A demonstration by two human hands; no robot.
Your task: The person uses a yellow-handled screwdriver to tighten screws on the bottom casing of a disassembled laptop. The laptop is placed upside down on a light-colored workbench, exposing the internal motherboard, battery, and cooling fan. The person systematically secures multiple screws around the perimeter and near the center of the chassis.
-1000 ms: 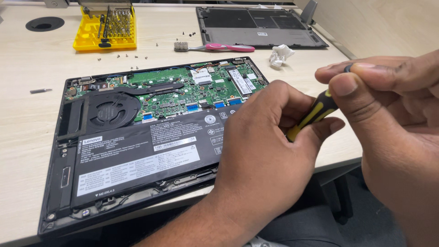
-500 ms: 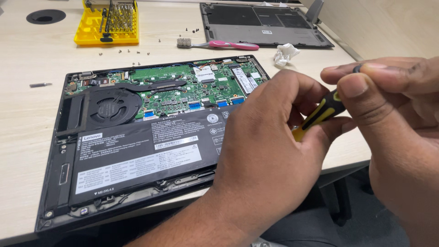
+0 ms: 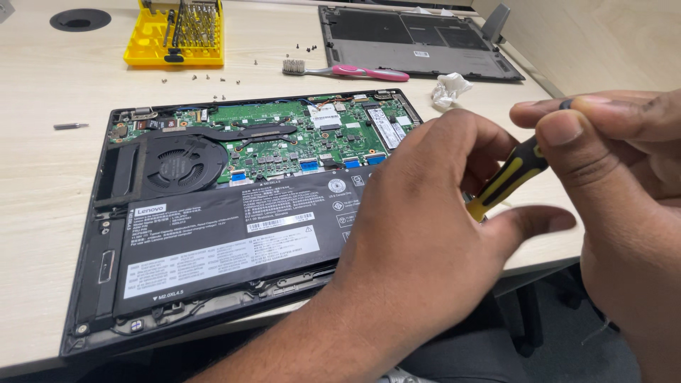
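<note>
An opened laptop point(image 3: 234, 213) lies bottom-up on a pale table point(image 3: 42, 142), its near edge jutting past the table's near edge. Inside it, a round fan point(image 3: 172, 165) sits at the left, a green board point(image 3: 298, 145) runs along the far side, and a flat black battery point(image 3: 227, 237) fills the near half.

The left hand point(image 3: 418, 248) rests over the laptop's right near corner, fingers curled loosely down onto it and the thumb stretched out to the right; what lies under the palm is hidden, and it grips nothing that shows. The right hand point(image 3: 624, 184) hovers at the right edge of view, above the table's near right corner. Its thumb and forefinger are pinched tight on the top of a yellow-and-black screwdriver point(image 3: 507, 179), which slants down to the left; the tip is hidden behind the left hand.

Far left stands a yellow bit case point(image 3: 145, 42) with its bits upright, and small screws point(image 3: 213, 81) are scattered just near it. A lone bit point(image 3: 71, 126) lies left of the laptop. A pink brush point(image 3: 347, 70) lies beside the removed grey cover point(image 3: 418, 39) at the far right, and a crumpled white wad point(image 3: 450, 89) sits just near the cover.
</note>
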